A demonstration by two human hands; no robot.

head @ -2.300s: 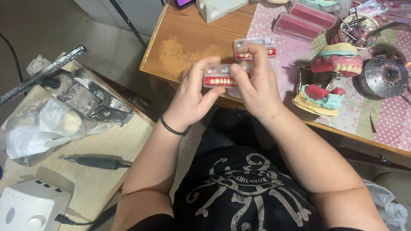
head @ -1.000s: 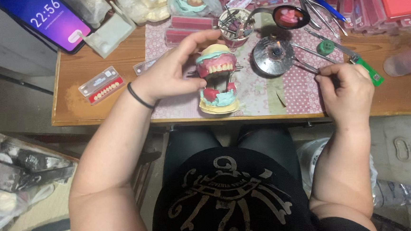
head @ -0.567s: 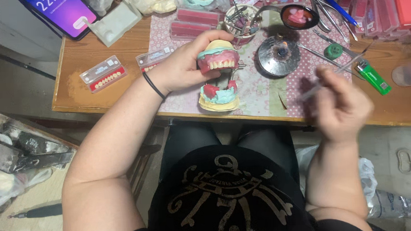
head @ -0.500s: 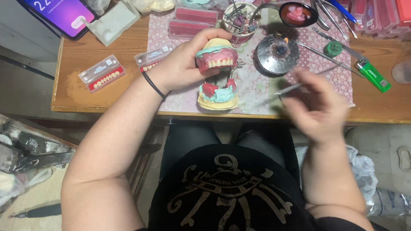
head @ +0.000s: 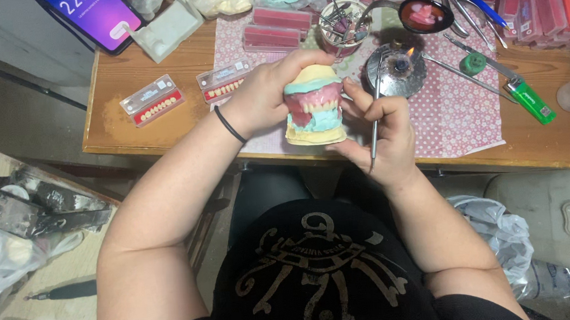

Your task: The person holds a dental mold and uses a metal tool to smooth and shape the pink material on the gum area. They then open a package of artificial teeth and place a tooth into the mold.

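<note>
Centrally, left hand [head: 265, 98] gripping denture model [head: 314, 105], right hand [head: 384, 134] pinching metal tool [head: 373, 118]; burs in cup [head: 337, 26].

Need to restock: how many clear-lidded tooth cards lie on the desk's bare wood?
2. One red-backed clear-lidded tooth card lies near the desk's left edge; a second clear-lidded tooth card sits beside the left hand. Others may be hidden among the clutter.
</note>
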